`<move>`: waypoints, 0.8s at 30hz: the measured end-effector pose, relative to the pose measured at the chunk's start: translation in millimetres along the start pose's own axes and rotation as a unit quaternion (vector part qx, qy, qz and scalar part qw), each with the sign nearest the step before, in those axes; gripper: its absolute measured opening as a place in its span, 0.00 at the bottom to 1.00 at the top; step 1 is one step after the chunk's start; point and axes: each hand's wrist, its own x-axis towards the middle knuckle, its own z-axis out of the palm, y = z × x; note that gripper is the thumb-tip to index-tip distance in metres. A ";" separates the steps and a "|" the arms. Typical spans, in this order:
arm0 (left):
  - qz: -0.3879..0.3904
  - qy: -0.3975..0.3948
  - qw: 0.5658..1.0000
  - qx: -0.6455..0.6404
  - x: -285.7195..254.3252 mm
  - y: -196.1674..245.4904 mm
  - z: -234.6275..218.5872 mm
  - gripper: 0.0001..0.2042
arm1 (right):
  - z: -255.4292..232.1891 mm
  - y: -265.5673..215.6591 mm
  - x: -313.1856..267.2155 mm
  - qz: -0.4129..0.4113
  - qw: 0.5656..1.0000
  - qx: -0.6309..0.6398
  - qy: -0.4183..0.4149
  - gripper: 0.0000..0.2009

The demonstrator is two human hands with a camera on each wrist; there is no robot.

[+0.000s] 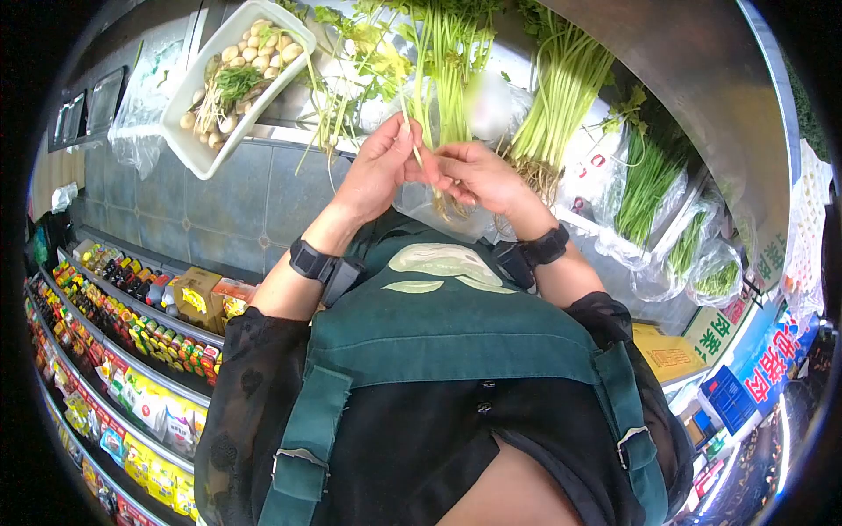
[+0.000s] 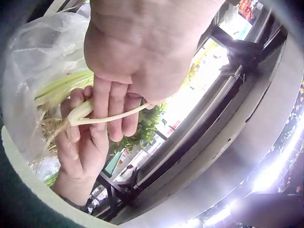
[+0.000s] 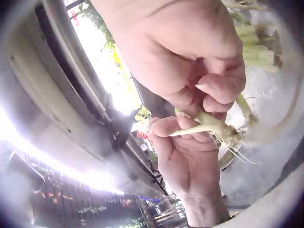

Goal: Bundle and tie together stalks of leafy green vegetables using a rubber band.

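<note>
The widest free room lies left, over the grey tiled floor [image 1: 219,206], where a hand could pass between the counter edge [image 1: 281,134] and the stocked shelf [image 1: 175,392]. Far left, the white plastic tub [image 1: 197,156] overhangs that edge; loose stems [image 1: 329,118] trail down between it and the left hand [image 1: 379,171]. Centrally, left and right hand [image 1: 482,178] meet at one rooted celery stalk [image 2: 80,114], closing the way between them. Beyond, the middle celery bunch [image 1: 452,66] blocks straight reach; clear plastic [image 1: 519,101] fills the slot towards the right celery bunch [image 1: 557,88]. A narrow pass remains between that bunch's roots and the bagged chives [image 1: 649,188]. A metal panel [image 1: 693,61] bounds the far right; the apron [image 1: 438,351] limits the near side.
</note>
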 end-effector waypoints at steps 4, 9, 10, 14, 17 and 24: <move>0.010 -0.038 0.999 0.004 -14.9 -1.2 1.2 0.11 | -3.0 -0.1 1.5 -0.031 0.990 -0.037 0.135 0.09; 0.009 -0.037 0.998 0.051 -26.4 26.5 1.9 0.12 | -27.1 7.5 -1.0 -0.042 0.987 -0.034 0.149 0.10; -0.001 0.035 0.993 0.109 -23.3 34.8 -1.4 0.12 | -26.3 6.7 -4.4 -0.045 0.993 -0.017 0.110 0.11; 0.037 0.189 0.961 0.199 5.9 47.3 -48.4 0.14 | -26.1 2.8 -14.9 -0.053 0.998 -0.009 0.032 0.13; 0.221 0.307 0.694 0.612 17.6 44.1 -69.5 0.20 | -21.6 -1.1 -21.7 -0.057 0.998 0.030 0.004 0.13; -0.048 0.086 0.950 0.297 18.5 1.8 -6.9 0.13 | -8.2 -6.2 -21.9 -0.064 0.998 0.025 0.002 0.13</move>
